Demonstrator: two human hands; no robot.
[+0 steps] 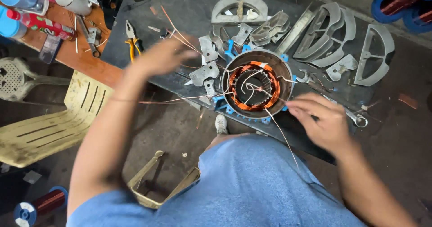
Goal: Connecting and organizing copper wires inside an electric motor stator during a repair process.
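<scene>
Seemingly both hands pinch thin wires at copper-wound stator.

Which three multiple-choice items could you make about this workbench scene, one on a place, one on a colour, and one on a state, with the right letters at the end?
1. Where do the yellow-handled pliers lie?
A. on the dark bench top, left of the round stator
B. inside the stator
C. on the plastic chair

2. What colour are the windings inside the stator?
A. green
B. copper-orange
C. white

3. What is the right hand doing?
A. resting flat and empty
B. holding a hammer
C. pinching thin wire beside the stator

Answers:
1 A, the pliers rest on the bench near the left hand.
2 B, the coils shine copper-orange.
3 C, its fingers close on a wire strand.
</scene>
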